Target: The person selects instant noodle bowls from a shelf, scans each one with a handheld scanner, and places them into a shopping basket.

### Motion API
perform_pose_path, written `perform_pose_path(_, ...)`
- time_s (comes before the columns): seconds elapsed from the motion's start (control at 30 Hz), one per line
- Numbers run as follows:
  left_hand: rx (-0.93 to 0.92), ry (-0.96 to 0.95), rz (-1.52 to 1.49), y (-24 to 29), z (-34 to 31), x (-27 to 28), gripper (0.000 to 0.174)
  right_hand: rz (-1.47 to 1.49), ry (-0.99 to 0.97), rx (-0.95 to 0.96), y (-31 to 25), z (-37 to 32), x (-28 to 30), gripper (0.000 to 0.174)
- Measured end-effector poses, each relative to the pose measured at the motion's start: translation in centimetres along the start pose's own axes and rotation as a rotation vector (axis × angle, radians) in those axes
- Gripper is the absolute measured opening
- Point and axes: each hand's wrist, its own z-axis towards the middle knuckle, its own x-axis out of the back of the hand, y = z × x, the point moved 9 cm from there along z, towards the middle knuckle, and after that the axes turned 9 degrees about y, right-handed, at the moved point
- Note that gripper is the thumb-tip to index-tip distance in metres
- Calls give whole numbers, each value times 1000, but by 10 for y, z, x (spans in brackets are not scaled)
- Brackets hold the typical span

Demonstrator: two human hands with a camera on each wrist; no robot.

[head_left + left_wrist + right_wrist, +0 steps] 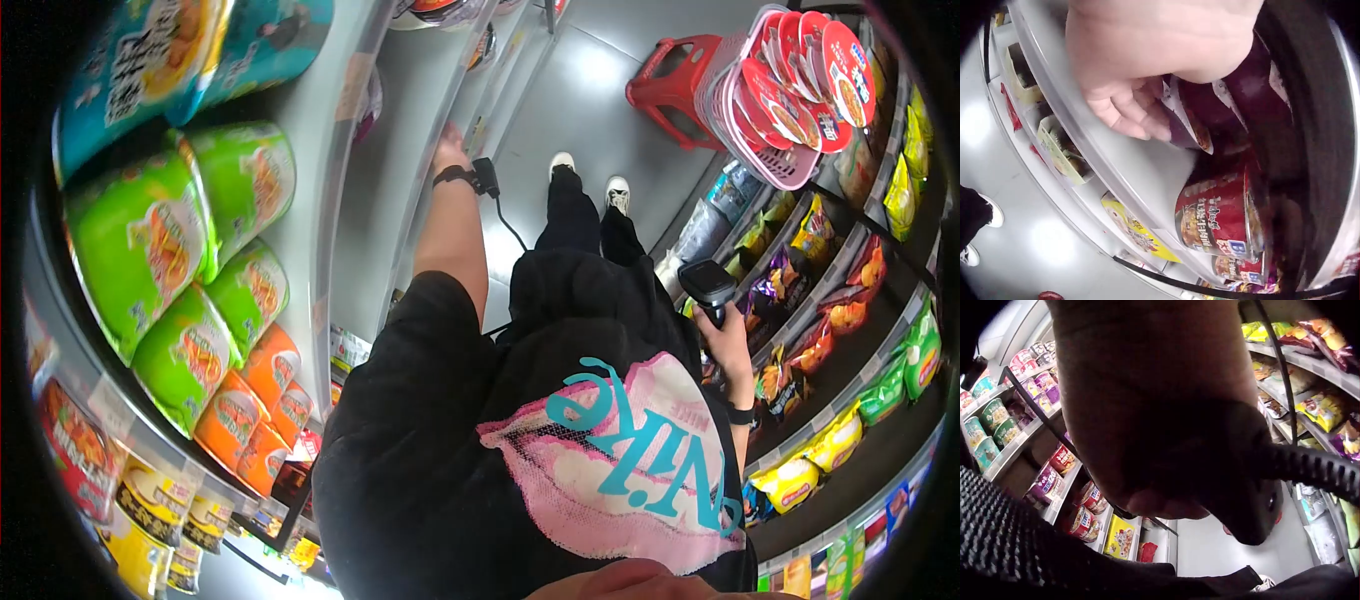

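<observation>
On a shelf at the left of the head view, my left hand point(452, 150) reaches in, partly hidden by the shelf edge. In the left wrist view the curled fingers of this hand grip the side of a purple noodle cup point(1180, 122); the thumb is hidden. More purple cups point(1254, 87) stand beside it, and a red noodle cup point(1219, 212) is further along the same shelf. Down by the right hip, my right hand point(728, 340) grips a black handheld barcode scanner point(707, 285), which shows as a dark shape in the right wrist view.
Green noodle cups point(145, 250) and orange ones point(235, 420) fill the near left shelf. Bagged snacks point(825, 440) line the right shelves. A pink basket point(790, 165) of red-lidded cups is by a red stool point(675, 90) on the grey floor point(590, 110).
</observation>
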Motion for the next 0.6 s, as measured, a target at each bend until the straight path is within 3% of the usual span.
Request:
perform_pose_path(0.13,-137,5,145,-2,32,-3,37,44,23,-80,22,-2,-5,35)
perform_pose_path(0.2,-123,42,-74,-20,109,6,33,45,69,-27,32,1,-7,33)
perform_pose_path(0.27,-176,40,-67,-19,124,8,28,44,113,27,29,-1,-4,31)
perform_pose_path(0.3,-586,-30,341,-20,185,21,26,49,97,-7,23,-2,-1,33)
perform_pose_path(0.43,-357,-45,26,-13,169,23,23,36,53,-88,30,-3,-2,36)
perform_pose_path(0.47,-355,-47,29,-6,159,19,23,36,54,-92,31,-4,-3,36)
perform_pose_path(0.53,-182,44,-10,-9,148,25,23,45,51,-85,30,-3,-4,35)
perform_pose_path(0.57,-328,-9,211,-2,145,26,23,42,49,-82,31,-2,-5,35)
perform_pose_path(0.6,-328,-6,209,-2,144,27,23,20,41,-82,33,-1,-5,35)
